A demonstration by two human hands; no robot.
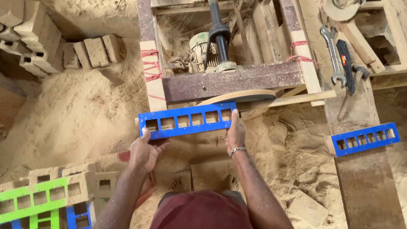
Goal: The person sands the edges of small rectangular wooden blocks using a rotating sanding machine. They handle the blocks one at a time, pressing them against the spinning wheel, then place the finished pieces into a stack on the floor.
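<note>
Both hands, left hand (144, 149) and right hand (235, 134), pinch the blue slotted panel (188, 119) ends, feeding it against the sanding disc (237, 98); next calls for steady pressure

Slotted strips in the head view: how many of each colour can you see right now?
Blue: 3 - one held by the left hand and right hand at the sander, one on the plank at right, one partly hidden in the pile at lower left
Green: 1 - on that pile
Total: 4
</note>
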